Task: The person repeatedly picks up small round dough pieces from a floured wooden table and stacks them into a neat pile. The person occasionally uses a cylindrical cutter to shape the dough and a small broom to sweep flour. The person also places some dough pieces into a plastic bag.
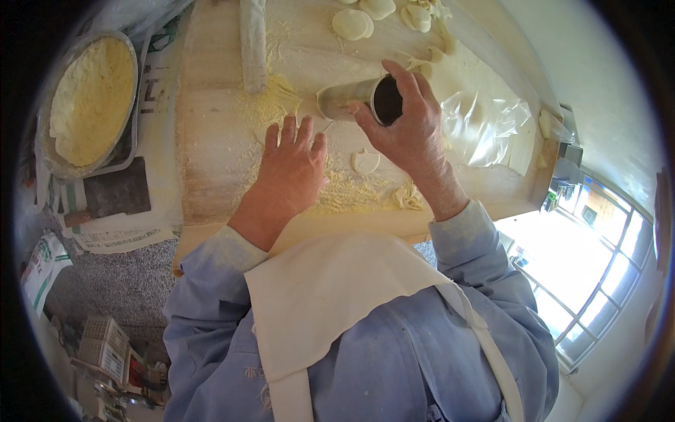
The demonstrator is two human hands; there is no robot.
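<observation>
My right hand [408, 113] grips a metal cylinder [343, 99] by its rim, thumb and fingers on opposite sides. The cylinder leans over the wooden board [211, 126], its dark open end towards my palm. Palm down and fingers apart, my left hand [292, 171] is over the floury part of the board and holds nothing. A thin floury dough scrap [277, 97] lies beyond its fingertips. One small flat dough piece [365, 162] sits between my hands. Crumpled dough scraps [408, 197] are near my right wrist.
Dough rounds [350, 24] lie at the far side. A dough sheet [469, 66], partly under clear plastic [488, 126], spreads to the right. A floury bar [253, 47] lies at the far left. Beside the board are a bowl of yellowish flour [95, 100] and a broad dark blade [118, 187].
</observation>
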